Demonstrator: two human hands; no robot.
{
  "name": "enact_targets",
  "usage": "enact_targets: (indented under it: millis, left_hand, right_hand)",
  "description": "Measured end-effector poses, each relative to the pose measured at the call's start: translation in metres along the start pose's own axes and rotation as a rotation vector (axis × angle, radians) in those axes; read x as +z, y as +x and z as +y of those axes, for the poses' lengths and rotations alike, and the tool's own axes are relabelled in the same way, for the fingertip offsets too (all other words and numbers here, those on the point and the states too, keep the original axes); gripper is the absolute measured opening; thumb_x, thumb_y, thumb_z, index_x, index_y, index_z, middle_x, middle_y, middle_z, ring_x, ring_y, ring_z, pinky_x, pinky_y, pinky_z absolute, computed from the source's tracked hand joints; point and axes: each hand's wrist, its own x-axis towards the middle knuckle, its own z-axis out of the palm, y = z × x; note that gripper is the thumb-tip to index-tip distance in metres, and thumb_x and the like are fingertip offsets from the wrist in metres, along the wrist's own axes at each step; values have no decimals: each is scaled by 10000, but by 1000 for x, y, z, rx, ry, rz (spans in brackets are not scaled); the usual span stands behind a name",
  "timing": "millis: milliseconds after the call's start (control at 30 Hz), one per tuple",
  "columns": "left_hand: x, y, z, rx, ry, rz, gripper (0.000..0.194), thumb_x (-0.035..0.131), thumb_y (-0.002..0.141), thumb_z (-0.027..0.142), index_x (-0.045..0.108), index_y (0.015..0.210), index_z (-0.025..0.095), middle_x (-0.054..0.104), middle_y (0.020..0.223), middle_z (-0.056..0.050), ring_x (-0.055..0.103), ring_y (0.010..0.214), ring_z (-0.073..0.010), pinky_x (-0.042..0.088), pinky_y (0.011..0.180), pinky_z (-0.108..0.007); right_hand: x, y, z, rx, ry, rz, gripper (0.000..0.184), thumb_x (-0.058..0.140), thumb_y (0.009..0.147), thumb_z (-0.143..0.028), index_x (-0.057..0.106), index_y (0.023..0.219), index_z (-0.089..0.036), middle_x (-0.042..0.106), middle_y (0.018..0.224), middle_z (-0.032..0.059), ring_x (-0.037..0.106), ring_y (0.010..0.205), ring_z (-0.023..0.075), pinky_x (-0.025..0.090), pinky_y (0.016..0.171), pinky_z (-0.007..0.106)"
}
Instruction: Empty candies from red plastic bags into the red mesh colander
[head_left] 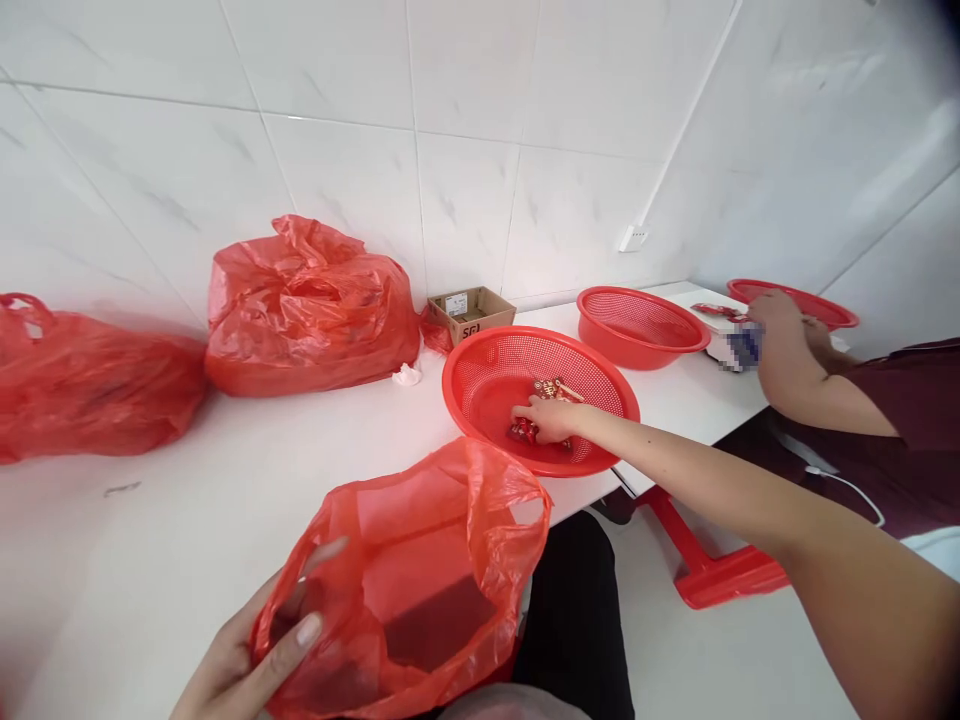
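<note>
My left hand (pixel 247 650) grips the rim of an open red plastic bag (pixel 420 580) at the near table edge, thumb on the outside, fingers inside. My right arm reaches out into a red mesh basket (pixel 480 380), where my right hand (pixel 551 418) closes over small red wrapped pieces (pixel 525 430). A few more wrapped pieces (pixel 555 388) lie just beyond my fingers on the basket's floor.
Two full red bags (pixel 307 310) (pixel 90 380) sit against the tiled wall, next to a small cardboard box (pixel 471 312). Another red basket (pixel 637 325) stands further right. A person in a dark shirt (pixel 900 430) works at the right, beside a third basket (pixel 825 305).
</note>
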Motion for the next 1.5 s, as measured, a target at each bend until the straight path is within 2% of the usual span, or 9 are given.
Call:
enact_targets:
  millis: [267, 467, 600, 733, 833, 967, 1067, 1233, 1500]
  left_hand:
    - [-5, 15, -6, 0, -74, -54, 604, 828, 646, 437, 697, 1217, 291, 687, 1253, -41, 588, 1218, -297, 564, 853, -222]
    - [24, 14, 14, -92, -234, -21, 760, 806, 686, 435, 544, 1387, 300, 713, 1169, -70, 670, 1066, -290, 597, 770, -280]
    - [46, 6, 32, -100, -232, -23, 837, 796, 693, 433, 464, 1449, 295, 745, 1025, -60, 711, 931, -258, 592, 700, -254]
    - [43, 3, 32, -111, -210, 4, 869, 812, 672, 427, 451, 1455, 322, 742, 1010, -47, 717, 861, -242, 591, 675, -246]
    - [30, 4, 24, -123, -231, 22, 938, 843, 625, 411, 434, 1466, 328, 739, 1032, -54, 713, 824, -255, 597, 636, -265]
    - [16, 7, 16, -141, -250, 64, 993, 874, 585, 383, 415, 1465, 366, 735, 979, -5, 690, 714, -180, 578, 628, -212]
    - [14, 7, 17, -113, -217, 81, 933, 860, 615, 410, 444, 1448, 358, 715, 863, 25, 664, 665, -130, 558, 645, -168]
    - [16, 7, 19, -123, -243, 18, 1039, 857, 602, 408, 343, 1504, 356, 737, 914, -16, 690, 678, -197, 592, 622, -257]
    - [34, 0, 31, -48, -243, 90, 872, 820, 654, 411, 465, 1446, 322, 686, 754, 22, 653, 673, -150, 551, 610, -163]
  right_hand:
    - [-45, -19, 16, -113, 444, 130, 204, 494, 868, -180, 467, 1067, -215, 652, 985, 50, 656, 714, 145, 516, 589, 250]
    - [-63, -91, -73, -561, 1054, 252, 212, 613, 864, -292, 479, 1017, -234, 616, 870, -15, 629, 674, 118, 530, 595, 252]
    - [-23, -106, -155, -732, 553, 180, 129, 549, 890, -201, 555, 1018, -215, 645, 983, 34, 649, 787, 146, 526, 694, 277]
    - [26, -71, -189, -452, -24, 151, 287, 542, 874, -148, 579, 1158, -129, 619, 1080, 163, 670, 797, 253, 523, 618, 344]
    - [22, -62, -183, -479, 26, 138, 453, 669, 858, -321, 556, 1255, -135, 599, 1196, 191, 659, 962, 306, 540, 734, 394]
    - [-35, -74, -144, -755, 444, 257, 348, 545, 946, -445, 581, 1216, -229, 648, 1202, 60, 639, 1030, 188, 508, 862, 310]
    - [-65, -60, -98, -420, 424, 456, 329, 422, 994, -436, 563, 1205, -226, 664, 1146, 67, 644, 990, 182, 498, 812, 311]
    - [-39, -8, -43, 130, 69, 176, 518, 778, 725, -368, 616, 1186, -197, 690, 1050, 149, 652, 977, 312, 490, 768, 370]
    - [-22, 3, -34, 11, 248, 86, 129, 705, 724, -119, 637, 827, -159, 689, 824, 98, 675, 781, 227, 503, 635, 286]
